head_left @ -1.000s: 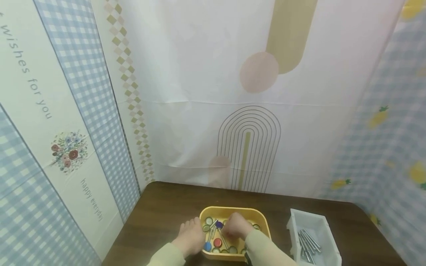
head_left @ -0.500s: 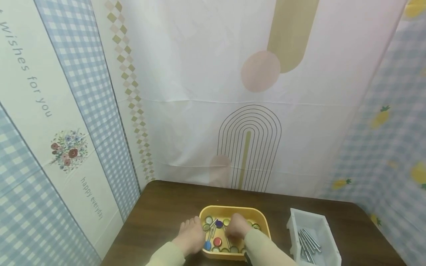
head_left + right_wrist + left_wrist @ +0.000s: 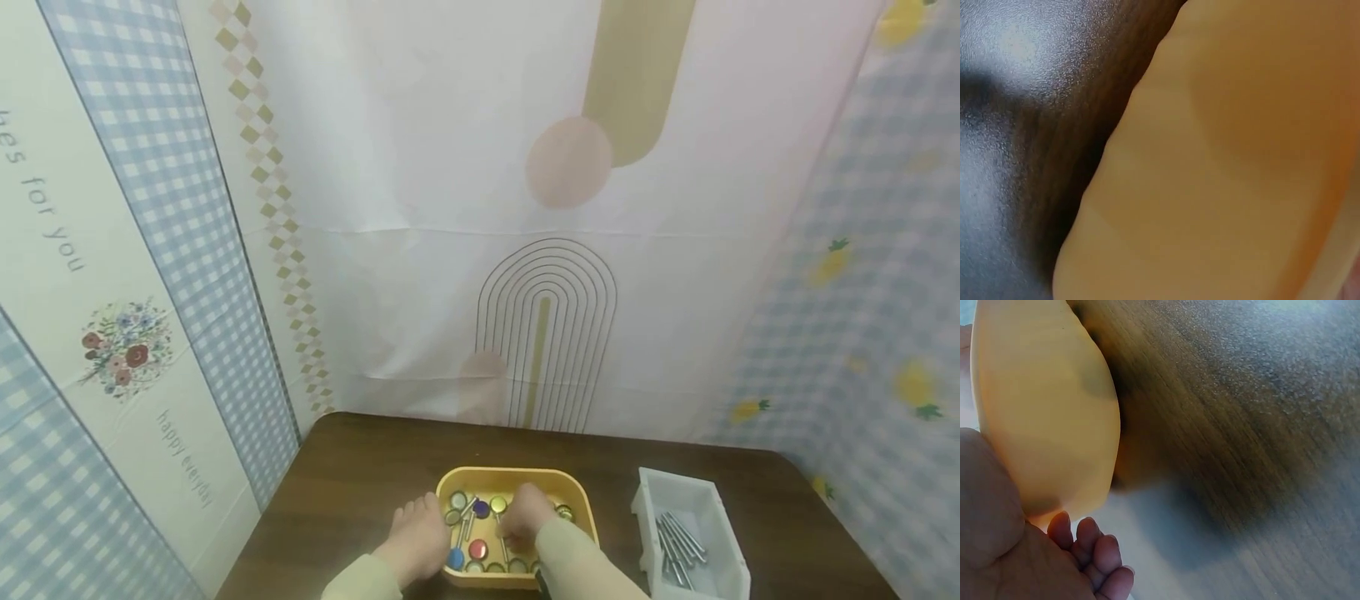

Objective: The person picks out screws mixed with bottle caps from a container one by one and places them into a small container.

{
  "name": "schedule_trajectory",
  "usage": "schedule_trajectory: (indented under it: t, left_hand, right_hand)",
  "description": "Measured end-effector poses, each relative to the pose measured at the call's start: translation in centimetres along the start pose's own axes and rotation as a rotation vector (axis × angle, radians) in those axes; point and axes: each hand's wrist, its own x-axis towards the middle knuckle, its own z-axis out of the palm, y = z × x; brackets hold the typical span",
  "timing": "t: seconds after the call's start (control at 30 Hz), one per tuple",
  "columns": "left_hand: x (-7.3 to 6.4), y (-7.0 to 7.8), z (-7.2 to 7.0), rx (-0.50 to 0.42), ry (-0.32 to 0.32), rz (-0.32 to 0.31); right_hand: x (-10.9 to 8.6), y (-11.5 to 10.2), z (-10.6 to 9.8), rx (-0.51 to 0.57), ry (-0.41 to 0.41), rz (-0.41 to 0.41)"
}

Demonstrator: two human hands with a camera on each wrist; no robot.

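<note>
A yellow bin (image 3: 517, 476) stands near the table's front edge, with bottle caps and silver metal rods inside. My left hand (image 3: 422, 533) grips its left rim; in the left wrist view, curled fingers (image 3: 1107, 556) lie by the outer wall. My right hand (image 3: 527, 512) reaches into the bin, fingers bent down around a slim metal rod (image 3: 503, 551); the fingertips are mostly hidden. Around it lie a red cap (image 3: 477, 549), a blue cap (image 3: 455, 559), a purple cap (image 3: 481, 509) and a yellow-green cap (image 3: 498, 505). The right wrist view is filled mostly by the bin's wall (image 3: 1210, 156).
To the right of the bin is a white tray (image 3: 705, 492) holding several silver rods (image 3: 678, 540). The dark wooden table (image 3: 375, 450) backs onto a hanging patterned cloth (image 3: 420, 308), with checked cloth on both sides.
Inside the bin, my right hand has shifted slightly and the rod at its fingertips has turned more upright in view. My left hand keeps its place. The head view has swung a little right.
</note>
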Motion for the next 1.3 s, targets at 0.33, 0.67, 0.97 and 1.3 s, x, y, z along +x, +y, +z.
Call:
schedule_trajectory:
  t: [0.33,0.67,0.97,1.3]
  left_hand:
    - [-0.2,-1.0,-0.2,0.010,0.036,0.002]
    - [0.1,-0.9,-0.4,0.025,0.030,0.001]
    - [0.3,-1.0,-0.1,0.034,0.040,0.018]
    - [0.6,-0.3,-0.3,0.015,0.044,0.022]
  right_hand:
    - [0.1,-1.5,1.2,-0.061,0.067,0.011]
    - [-0.3,-2.9,0.8,-0.102,0.111,-0.021]
    - [-0.4,-2.9,0.8,-0.150,0.155,-0.047]
    - [0.2,-2.3,0.7,-0.161,0.184,-0.062]
